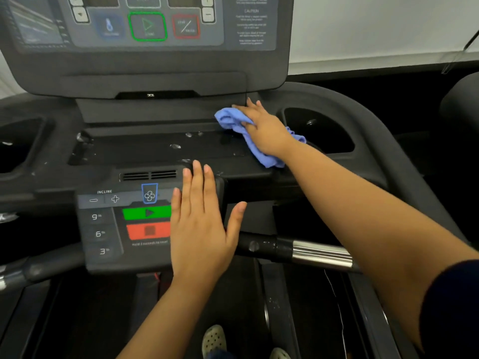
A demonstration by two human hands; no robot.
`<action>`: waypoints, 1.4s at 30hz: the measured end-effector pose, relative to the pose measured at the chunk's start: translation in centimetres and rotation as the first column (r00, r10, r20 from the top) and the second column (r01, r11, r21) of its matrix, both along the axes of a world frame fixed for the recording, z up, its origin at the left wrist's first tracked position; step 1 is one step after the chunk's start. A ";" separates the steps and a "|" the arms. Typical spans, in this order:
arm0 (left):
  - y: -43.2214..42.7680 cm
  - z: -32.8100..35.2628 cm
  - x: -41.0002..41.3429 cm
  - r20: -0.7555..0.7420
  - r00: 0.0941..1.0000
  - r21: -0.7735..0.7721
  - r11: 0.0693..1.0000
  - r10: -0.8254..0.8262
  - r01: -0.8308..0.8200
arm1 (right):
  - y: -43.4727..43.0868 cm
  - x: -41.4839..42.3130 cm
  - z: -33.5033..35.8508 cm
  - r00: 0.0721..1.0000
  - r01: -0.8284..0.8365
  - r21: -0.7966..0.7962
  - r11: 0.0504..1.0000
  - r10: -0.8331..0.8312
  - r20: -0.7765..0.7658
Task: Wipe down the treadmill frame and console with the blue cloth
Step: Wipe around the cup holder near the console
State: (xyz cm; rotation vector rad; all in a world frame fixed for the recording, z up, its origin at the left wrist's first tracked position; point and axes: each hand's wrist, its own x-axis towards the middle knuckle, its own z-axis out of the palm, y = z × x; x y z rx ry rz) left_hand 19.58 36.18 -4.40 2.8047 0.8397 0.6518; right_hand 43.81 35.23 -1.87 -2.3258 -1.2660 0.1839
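Under our right hand (264,130) the middle of the cloth (230,120) is hidden; only bunched ends show beside the fingertips and by the wrist. Our left hand (202,229) covers the right part of the panel (103,229), so the green button (132,213) and red button (134,230) vanish beneath its fingers. Well beyond our fingertips the console (155,66) is cut by the top edge, and its caution text (251,27) is too blurred to read. Our shoes (213,338) run off the bottom edge.

support: treadmill console tray (145,151) | on it: blue cloth (229,119), right end | surface: wet droplets (175,146)
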 end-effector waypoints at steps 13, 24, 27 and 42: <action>0.2 -0.1 -0.2 -0.005 1.000 0.002 1.000 0.015 -0.015 | -0.2 -2.1 -1.3 0.991 0.132 0.046 0.990 -0.133 0.008; 0.1 0.0 -0.6 -0.020 1.000 -0.011 1.000 -0.008 0.008 | -9.8 -7.2 -2.6 0.999 0.039 0.127 0.991 -0.038 -0.010; 0.1 0.1 -0.8 -0.031 0.999 -0.007 1.000 -0.015 0.015 | -12.8 -6.0 -3.8 0.976 0.144 0.096 0.985 -0.157 0.152; 0.1 -0.1 -0.4 -0.056 0.998 0.025 0.999 -0.031 0.033 | -14.1 7.3 0.0 0.825 0.555 -0.132 0.821 -0.524 0.211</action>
